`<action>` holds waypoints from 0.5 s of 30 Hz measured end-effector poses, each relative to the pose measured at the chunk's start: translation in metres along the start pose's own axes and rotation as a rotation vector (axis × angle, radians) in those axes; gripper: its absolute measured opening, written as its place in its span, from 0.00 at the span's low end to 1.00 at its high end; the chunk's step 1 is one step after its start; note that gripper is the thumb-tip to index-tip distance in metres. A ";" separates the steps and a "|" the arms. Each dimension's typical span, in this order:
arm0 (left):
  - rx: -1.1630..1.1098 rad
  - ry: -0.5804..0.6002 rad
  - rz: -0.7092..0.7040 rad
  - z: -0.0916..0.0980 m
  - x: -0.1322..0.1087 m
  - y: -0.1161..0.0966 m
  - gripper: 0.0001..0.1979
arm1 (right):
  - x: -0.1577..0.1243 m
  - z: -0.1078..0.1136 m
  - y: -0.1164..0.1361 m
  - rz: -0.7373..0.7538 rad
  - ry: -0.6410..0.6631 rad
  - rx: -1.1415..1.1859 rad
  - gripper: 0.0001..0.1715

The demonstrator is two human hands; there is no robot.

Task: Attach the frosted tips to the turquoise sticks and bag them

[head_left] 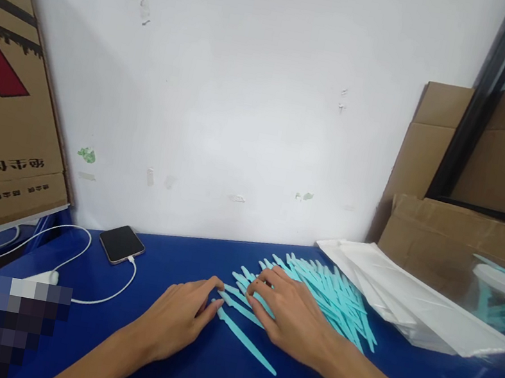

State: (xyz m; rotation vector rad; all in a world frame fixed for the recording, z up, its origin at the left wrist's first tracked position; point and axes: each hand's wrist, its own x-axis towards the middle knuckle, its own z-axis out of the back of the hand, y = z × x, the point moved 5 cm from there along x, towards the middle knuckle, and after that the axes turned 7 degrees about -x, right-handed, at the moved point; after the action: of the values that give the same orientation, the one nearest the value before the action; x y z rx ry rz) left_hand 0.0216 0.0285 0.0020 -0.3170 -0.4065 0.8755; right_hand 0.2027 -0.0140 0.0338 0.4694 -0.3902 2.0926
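Observation:
Slim turquoise sticks with pale, capped ends, which look like eyebrow razors [249, 343], lie on the blue table. Several spread out in front of me. My left hand [179, 310] is at their left ends, thumb and forefinger apart; the thumb tip touches the end of the nearest razor. Over the middle of the neighbouring razors, my right hand [285, 309] has its fingers curled down on them, hiding part of them. A dense pile of the same razors [336, 295] lies just behind and right of that hand.
White flat bags [391, 291] are stacked at the right, beside a clear bag [500, 304] with turquoise pieces. A phone [121, 244] on a white cable [132, 278] rests at the left. Cardboard boxes [5, 119] stand at both sides; a white wall [249, 97] is behind.

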 end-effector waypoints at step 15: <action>0.020 0.103 -0.191 0.007 -0.012 -0.034 0.10 | -0.042 0.013 -0.235 -0.906 0.031 -0.450 0.44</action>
State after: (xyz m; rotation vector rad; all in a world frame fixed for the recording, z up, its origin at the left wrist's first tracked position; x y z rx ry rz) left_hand 0.0338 -0.0007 0.0204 -0.2985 -0.3261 0.6731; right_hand 0.4252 0.0721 0.0469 0.2633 -0.4959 1.0916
